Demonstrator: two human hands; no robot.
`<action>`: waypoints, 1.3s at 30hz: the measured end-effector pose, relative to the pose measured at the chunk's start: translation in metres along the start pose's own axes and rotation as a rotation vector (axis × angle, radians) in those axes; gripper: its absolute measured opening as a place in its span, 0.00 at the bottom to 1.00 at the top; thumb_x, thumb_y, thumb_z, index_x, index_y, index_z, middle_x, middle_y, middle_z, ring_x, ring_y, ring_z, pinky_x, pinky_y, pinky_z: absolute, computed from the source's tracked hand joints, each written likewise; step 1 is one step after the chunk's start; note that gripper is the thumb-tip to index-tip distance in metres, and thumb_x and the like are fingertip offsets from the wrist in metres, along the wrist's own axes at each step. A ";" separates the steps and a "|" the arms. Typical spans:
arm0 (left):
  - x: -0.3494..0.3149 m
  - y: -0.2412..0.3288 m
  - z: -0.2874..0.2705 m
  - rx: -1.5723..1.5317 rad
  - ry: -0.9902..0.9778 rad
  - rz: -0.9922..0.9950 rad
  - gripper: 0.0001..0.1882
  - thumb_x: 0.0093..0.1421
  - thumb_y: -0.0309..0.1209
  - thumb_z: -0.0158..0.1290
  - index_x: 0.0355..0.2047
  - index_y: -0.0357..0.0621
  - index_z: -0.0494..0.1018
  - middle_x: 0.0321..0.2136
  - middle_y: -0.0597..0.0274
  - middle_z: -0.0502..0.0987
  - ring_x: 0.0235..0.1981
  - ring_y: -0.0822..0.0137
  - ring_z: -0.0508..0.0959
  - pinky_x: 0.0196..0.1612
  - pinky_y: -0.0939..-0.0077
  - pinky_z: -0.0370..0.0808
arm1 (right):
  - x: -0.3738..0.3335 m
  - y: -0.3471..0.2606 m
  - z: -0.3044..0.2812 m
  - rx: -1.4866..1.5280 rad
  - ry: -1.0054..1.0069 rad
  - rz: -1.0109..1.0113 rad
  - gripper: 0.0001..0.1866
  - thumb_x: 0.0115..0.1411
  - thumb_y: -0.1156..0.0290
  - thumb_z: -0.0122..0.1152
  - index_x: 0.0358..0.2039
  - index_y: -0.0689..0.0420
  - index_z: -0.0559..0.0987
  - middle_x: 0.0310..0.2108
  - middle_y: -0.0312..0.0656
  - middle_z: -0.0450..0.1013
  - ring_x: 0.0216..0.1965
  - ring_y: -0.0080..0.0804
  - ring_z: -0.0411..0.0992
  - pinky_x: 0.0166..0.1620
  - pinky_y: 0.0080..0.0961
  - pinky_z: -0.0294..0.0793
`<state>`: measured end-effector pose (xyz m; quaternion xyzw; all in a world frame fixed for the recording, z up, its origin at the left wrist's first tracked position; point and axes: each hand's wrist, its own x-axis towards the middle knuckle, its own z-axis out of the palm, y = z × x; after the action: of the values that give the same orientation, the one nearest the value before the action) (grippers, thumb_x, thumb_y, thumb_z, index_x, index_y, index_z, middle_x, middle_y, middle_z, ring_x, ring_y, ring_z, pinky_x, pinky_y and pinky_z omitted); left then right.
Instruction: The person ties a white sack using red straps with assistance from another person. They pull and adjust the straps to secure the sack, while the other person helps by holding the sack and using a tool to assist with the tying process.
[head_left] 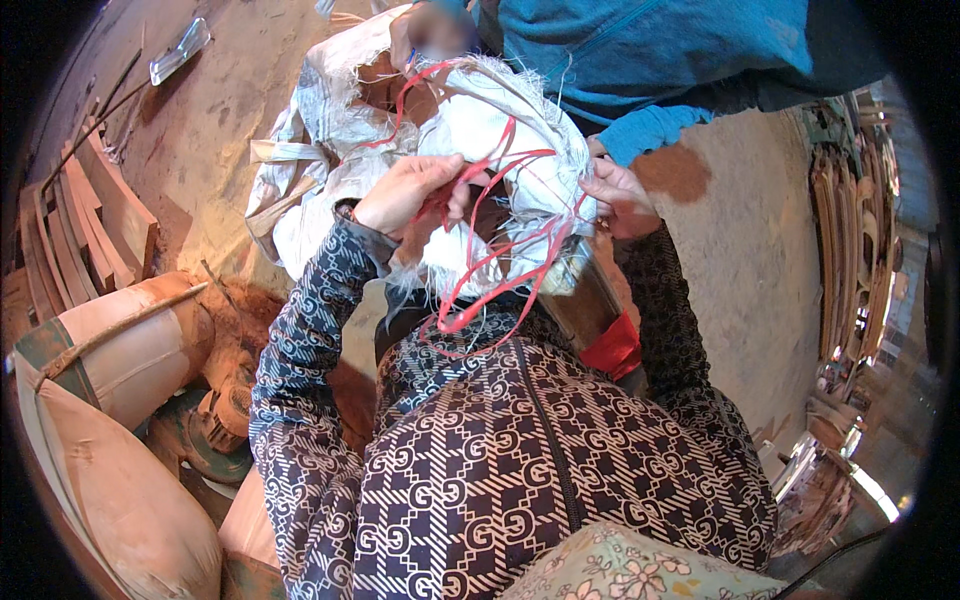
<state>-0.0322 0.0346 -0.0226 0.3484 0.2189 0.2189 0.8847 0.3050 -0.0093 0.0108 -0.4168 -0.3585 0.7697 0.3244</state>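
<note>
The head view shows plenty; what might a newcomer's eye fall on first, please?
The tangled red cord, upper centre, stands out first, mostly between the person's left hand and right hand, against the frayed white sack. Next comes the blue clothing along the top edge.

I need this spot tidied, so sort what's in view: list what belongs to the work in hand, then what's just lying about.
In the work:
- red twine, held in the left fingers
- frayed white sack, by both hands

Apparently lying about:
- wooden boards at far left
- shiny, clear-looking object on the ground, upper left
</note>
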 end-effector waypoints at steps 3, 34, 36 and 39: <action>-0.005 0.029 0.031 -0.025 0.285 0.025 0.16 0.70 0.39 0.47 0.37 0.38 0.77 0.16 0.77 0.58 0.16 0.81 0.54 0.21 0.83 0.53 | -0.004 -0.003 0.010 -0.016 -0.034 -0.008 0.14 0.66 0.68 0.56 0.47 0.63 0.75 0.38 0.36 0.77 0.35 0.19 0.74 0.36 0.16 0.71; -0.126 0.159 0.049 0.220 0.643 0.612 0.10 0.67 0.32 0.48 0.41 0.36 0.71 0.21 0.73 0.62 0.17 0.82 0.54 0.20 0.86 0.53 | 0.013 0.018 0.006 -0.001 0.020 0.000 0.19 0.64 0.69 0.59 0.53 0.64 0.73 0.43 0.41 0.78 0.40 0.23 0.77 0.42 0.20 0.75; -0.110 0.147 0.028 0.123 0.633 0.525 0.10 0.69 0.33 0.47 0.43 0.38 0.71 0.22 0.74 0.64 0.18 0.82 0.55 0.20 0.87 0.55 | 0.008 0.016 0.010 0.022 0.070 -0.029 0.18 0.64 0.69 0.60 0.52 0.63 0.74 0.41 0.40 0.79 0.37 0.21 0.77 0.39 0.19 0.76; -0.098 0.148 0.006 0.303 0.917 0.510 0.13 0.69 0.36 0.49 0.40 0.38 0.75 0.20 0.76 0.63 0.17 0.84 0.54 0.20 0.87 0.52 | 0.000 0.009 0.021 0.118 0.087 -0.055 0.18 0.63 0.68 0.61 0.51 0.63 0.74 0.41 0.41 0.79 0.37 0.23 0.78 0.40 0.18 0.77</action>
<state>-0.1426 0.0766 0.1098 0.3828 0.5198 0.5222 0.5573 0.2847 -0.0198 0.0111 -0.4202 -0.3094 0.7614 0.3846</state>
